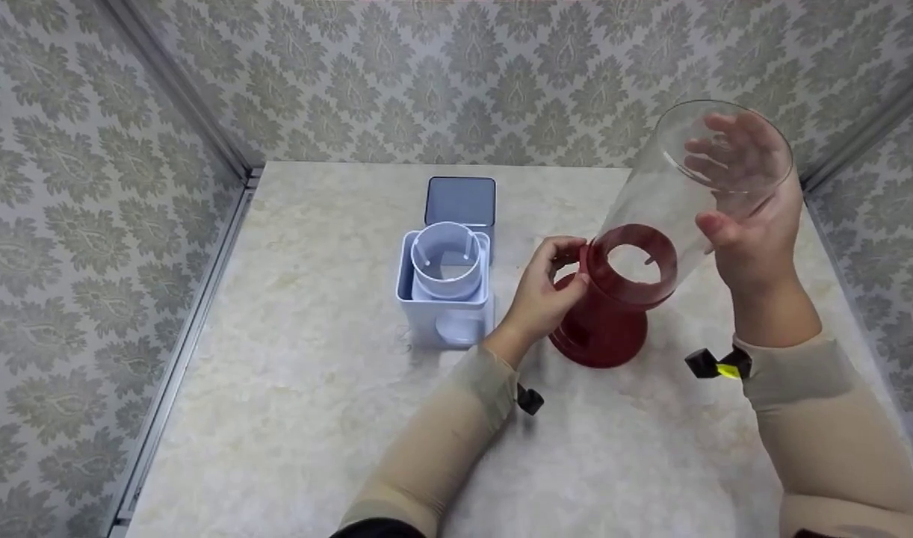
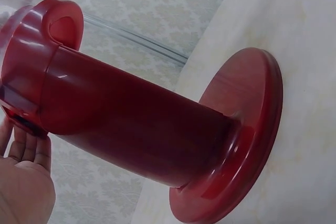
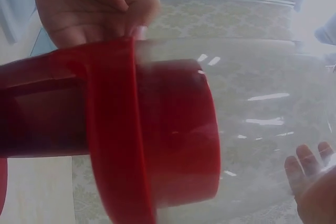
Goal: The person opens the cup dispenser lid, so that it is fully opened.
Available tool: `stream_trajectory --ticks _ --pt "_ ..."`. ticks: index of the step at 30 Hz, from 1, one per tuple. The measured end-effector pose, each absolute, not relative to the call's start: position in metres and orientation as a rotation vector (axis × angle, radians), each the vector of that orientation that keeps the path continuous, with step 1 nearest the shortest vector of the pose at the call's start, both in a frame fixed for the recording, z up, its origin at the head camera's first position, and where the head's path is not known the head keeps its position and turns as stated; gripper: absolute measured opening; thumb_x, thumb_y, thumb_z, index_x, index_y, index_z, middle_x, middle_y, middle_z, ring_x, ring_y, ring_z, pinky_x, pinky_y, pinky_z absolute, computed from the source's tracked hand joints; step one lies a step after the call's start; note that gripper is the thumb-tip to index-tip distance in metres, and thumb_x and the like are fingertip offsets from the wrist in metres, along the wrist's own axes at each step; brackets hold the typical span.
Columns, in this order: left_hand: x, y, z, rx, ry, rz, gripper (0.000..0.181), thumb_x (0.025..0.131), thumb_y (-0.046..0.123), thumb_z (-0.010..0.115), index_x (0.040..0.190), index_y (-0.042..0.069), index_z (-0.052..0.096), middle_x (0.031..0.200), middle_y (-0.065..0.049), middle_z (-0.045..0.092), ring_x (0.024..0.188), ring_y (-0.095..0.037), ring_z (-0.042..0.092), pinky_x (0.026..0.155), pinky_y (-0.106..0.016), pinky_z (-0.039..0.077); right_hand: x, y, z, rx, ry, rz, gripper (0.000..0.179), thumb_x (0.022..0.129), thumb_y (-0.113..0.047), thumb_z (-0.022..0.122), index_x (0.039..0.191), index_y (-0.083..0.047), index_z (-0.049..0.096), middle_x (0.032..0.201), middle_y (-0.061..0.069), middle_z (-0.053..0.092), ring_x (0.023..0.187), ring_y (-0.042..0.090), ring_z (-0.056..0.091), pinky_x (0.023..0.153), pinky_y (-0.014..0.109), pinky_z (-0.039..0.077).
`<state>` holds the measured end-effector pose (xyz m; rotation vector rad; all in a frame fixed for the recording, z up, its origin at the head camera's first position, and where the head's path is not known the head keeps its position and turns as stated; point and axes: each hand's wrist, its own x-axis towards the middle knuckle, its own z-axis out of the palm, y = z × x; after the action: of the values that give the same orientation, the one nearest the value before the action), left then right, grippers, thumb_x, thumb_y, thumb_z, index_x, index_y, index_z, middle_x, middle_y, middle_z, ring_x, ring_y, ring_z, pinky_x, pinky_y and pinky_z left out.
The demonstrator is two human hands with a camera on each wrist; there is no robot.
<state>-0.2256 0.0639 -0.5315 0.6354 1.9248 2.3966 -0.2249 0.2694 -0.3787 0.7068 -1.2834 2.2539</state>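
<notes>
A red stand with a round foot rests on the table. My left hand grips a tab on its collar, thumb on the near side. Into the wide open end of a clear tube reaches the stand's red inner ring. The tube tilts up and to the right from the collar. My right hand holds the tube from the right, its fingers seen through the clear wall and the thumb in front. In the left wrist view the stand's column slants down to the foot.
Left of the stand, a pale blue square container holds a round pale cup. Behind it stands a dark translucent square box. Patterned walls enclose the table at the back and sides.
</notes>
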Motion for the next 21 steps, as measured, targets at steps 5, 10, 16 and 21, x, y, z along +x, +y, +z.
stream_trajectory --ticks 5,10,16,21 --pt "-0.226 0.064 -0.532 0.629 1.916 2.400 0.051 0.098 -0.002 0.066 0.147 -0.010 0.056 0.145 -0.031 0.061 0.127 -0.009 0.063 0.111 -0.023 0.056 -0.228 0.271 -0.375 0.699 -1.279 2.313 0.103 0.053 -0.005 0.114 0.142 0.002 0.063 0.139 0.022 0.073 0.121 0.037 0.075 0.108 0.038 0.064" --pt "-0.224 0.065 -0.533 0.635 1.914 2.401 0.051 0.098 -0.002 0.067 0.147 -0.010 0.056 0.145 -0.031 0.061 0.127 -0.010 0.063 0.113 -0.028 0.057 -0.226 0.271 -0.365 0.700 -1.193 2.387 0.095 0.054 0.007 0.108 0.139 0.004 0.065 0.135 0.023 0.074 0.117 0.038 0.077 0.103 0.039 0.066" --pt "-0.223 0.064 -0.534 0.632 1.910 2.385 0.052 0.099 0.000 0.068 0.149 -0.009 0.055 0.147 -0.029 0.060 0.131 -0.012 0.063 0.115 -0.031 0.057 -0.225 0.275 -0.328 0.696 -1.018 2.376 0.105 0.044 0.007 0.109 0.135 0.011 0.059 0.129 0.028 0.076 0.107 0.040 0.079 0.092 0.040 0.069" --pt "-0.226 0.063 -0.536 0.636 1.886 2.397 0.052 0.100 -0.002 0.068 0.150 -0.009 0.054 0.148 -0.030 0.059 0.133 -0.014 0.063 0.120 -0.038 0.056 -0.239 0.279 -0.306 0.579 -1.099 2.269 0.130 0.033 -0.006 0.116 0.142 0.007 0.046 0.134 0.022 0.066 0.110 0.039 0.072 0.096 0.038 0.062"
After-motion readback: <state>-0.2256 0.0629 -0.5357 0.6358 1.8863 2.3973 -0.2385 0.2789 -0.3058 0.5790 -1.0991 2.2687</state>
